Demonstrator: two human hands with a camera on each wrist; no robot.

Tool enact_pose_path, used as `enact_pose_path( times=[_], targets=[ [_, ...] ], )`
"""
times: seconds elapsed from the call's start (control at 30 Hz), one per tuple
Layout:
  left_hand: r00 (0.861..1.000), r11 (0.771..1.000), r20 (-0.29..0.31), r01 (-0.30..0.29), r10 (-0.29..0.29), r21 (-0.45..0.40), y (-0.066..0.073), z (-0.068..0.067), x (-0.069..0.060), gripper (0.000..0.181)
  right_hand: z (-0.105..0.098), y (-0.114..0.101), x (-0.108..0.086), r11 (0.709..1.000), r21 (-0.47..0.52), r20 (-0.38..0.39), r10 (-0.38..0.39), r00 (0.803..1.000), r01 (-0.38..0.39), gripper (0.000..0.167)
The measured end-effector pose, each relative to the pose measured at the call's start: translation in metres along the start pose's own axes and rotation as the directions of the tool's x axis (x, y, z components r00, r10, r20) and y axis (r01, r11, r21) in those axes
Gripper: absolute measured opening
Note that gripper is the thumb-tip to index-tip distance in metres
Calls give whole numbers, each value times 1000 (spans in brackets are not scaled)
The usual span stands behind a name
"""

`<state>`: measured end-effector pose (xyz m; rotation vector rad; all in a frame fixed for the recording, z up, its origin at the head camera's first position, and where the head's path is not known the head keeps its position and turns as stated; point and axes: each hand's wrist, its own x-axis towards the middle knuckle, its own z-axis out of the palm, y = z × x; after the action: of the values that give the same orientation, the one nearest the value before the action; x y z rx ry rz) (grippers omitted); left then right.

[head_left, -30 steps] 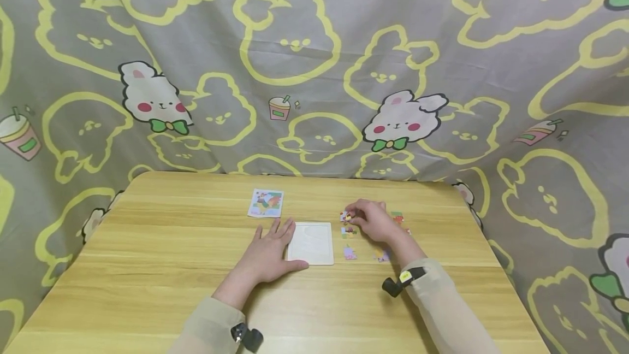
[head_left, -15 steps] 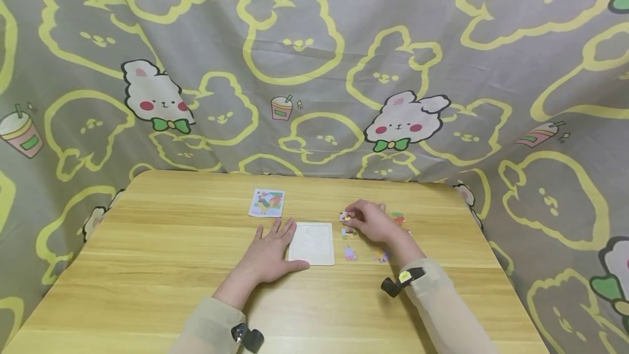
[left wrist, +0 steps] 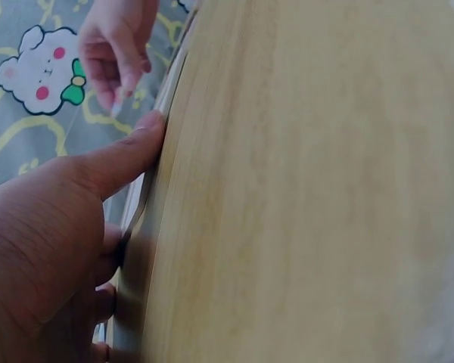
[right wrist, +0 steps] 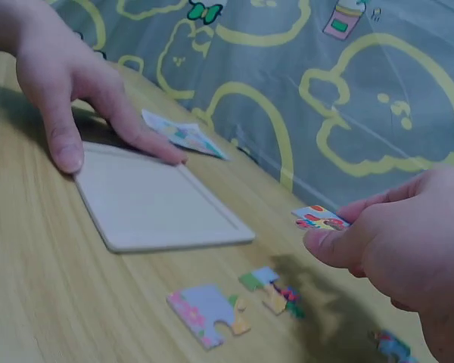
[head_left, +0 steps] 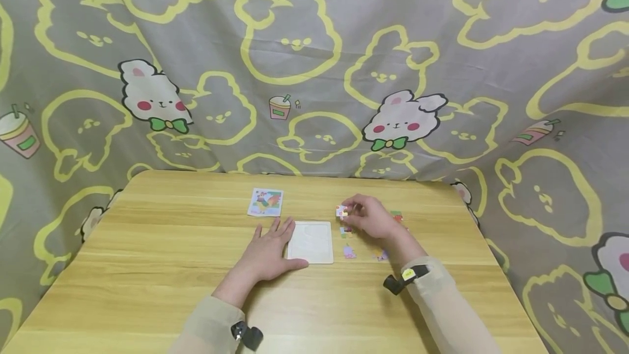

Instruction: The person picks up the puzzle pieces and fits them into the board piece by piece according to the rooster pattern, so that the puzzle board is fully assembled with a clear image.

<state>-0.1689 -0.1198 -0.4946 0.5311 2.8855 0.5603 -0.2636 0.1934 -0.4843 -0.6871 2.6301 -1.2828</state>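
Nearest, the left hand (head_left: pixel 267 255) spreads against the white tray (head_left: pixel 312 243), thumb along its near edge; light, even pressure should stop it sliding. Just right lies a lavender piece (head_left: pixel 349 252), flat, with a multicoloured piece (head_left: pixel 345 232) beyond it. And up there, the right hand (head_left: pixel 374 218) pinches a puzzle piece (head_left: pixel 340 212) between thumb and fingers, clear of the table (head_left: pixel 147 266)! An edge grip looks wise, leaving the print readable. Farthest, the picture card (head_left: pixel 265 202) sits beyond the tray, handy for judging which way the print turns.
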Motion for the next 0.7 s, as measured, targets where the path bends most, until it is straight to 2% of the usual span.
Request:
enact_pose_path(
  times=[0.23, 0.53, 0.7],
  targets=[
    [1000, 1000, -7, 1, -1, -12, -3, 2, 1, 110, -2, -17, 0, 998, -30, 16, -54, 998, 54, 33],
    [1000, 1000, -1, 7, -7, -11, -3, 3, 3, 112, 0, -33, -3, 998, -39, 36, -42, 998, 44, 33],
    [1000, 1000, -5, 11, -11, -23, -1, 2, 2, 112, 3, -38, -4, 999, -2, 58, -41, 997, 41, 33]
  ],
)
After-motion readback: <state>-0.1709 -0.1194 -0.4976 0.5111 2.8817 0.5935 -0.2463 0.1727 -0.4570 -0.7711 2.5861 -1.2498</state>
